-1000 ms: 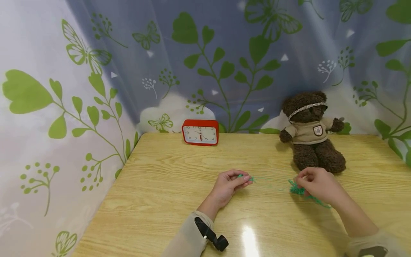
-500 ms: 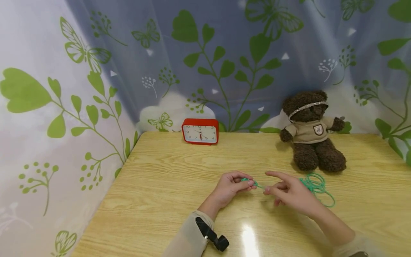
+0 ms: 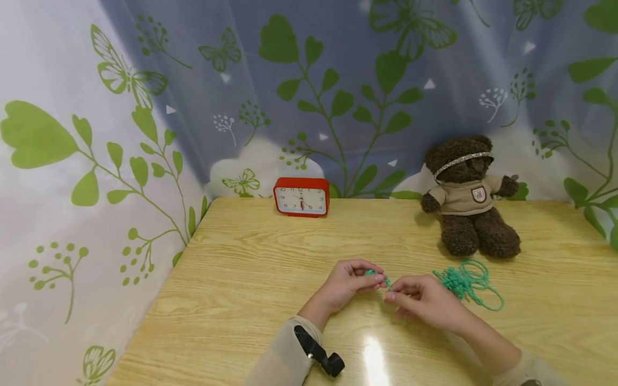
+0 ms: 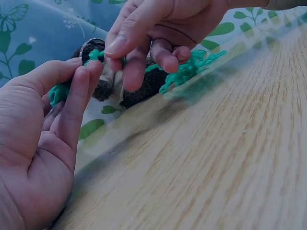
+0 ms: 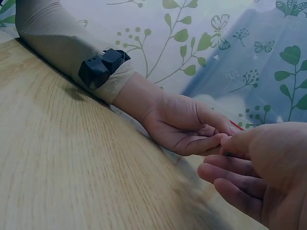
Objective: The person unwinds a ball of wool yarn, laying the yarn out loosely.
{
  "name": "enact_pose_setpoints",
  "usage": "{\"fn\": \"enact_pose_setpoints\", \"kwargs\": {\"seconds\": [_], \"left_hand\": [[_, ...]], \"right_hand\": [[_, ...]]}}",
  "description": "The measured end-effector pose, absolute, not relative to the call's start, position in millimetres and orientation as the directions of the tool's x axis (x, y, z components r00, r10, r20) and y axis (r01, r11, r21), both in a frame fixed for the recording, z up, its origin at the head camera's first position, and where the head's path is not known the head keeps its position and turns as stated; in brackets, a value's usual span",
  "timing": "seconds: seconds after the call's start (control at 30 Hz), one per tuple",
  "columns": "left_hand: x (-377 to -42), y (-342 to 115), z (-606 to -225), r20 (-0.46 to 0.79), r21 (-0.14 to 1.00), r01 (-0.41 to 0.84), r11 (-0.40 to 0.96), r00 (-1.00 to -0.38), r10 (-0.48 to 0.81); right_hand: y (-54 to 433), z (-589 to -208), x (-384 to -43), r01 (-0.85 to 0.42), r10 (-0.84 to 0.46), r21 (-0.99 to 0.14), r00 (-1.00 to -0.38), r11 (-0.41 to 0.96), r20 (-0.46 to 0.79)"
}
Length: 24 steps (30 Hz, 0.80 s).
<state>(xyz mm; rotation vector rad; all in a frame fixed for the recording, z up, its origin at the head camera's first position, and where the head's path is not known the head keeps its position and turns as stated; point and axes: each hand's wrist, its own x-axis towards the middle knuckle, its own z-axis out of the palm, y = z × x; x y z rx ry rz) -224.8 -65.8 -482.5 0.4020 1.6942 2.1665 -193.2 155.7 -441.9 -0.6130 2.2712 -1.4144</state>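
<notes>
Between its thumb and fingers my left hand pinches a small bunch of green yarn. Thumb and index finger of my right hand pinch a short strand coming from that bunch, close to the left fingertips. In the left wrist view the bunch shows behind the left fingers, and the right hand reaches in from above. A looser heap of green yarn with wide loops lies on the table just beyond the right hand. The right wrist view largely hides the yarn behind the fingers.
A red alarm clock stands at the back of the wooden table. To the right, a dark brown teddy bear in a beige sweater sits behind the yarn heap. A leaf-patterned curtain hangs behind the table.
My right hand has left the yarn heap, moved left to my left hand and closed its fingertips on the strand there. The heap stays on the table. My left hand has barely moved.
</notes>
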Motion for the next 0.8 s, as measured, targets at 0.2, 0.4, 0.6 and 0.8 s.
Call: {"fn": "enact_pose_setpoints", "kwargs": {"seconds": [0.2,0.4,0.6,0.8], "left_hand": [[-228,-66,-486,-0.015,0.956,-0.124,-0.265,-0.925,0.380],[-229,-66,-486,-0.020,0.945,-0.131,-0.299,-0.937,0.348],[-229,-66,-486,-0.018,0.936,-0.140,-0.322,-0.935,0.355],[-228,-67,-484,-0.005,0.933,-0.136,-0.333,-0.931,0.366]], "right_hand": [[165,-432,-194,-0.165,-0.484,-0.914,-0.874,0.372,-0.039],[176,-420,-196,-0.136,-0.352,-0.942,-0.936,0.305,0.021],[186,-414,-199,-0.158,-0.243,-0.950,-0.966,0.269,0.092],[194,-411,-200,-0.174,-0.190,-0.944,-0.974,0.282,0.122]]}}
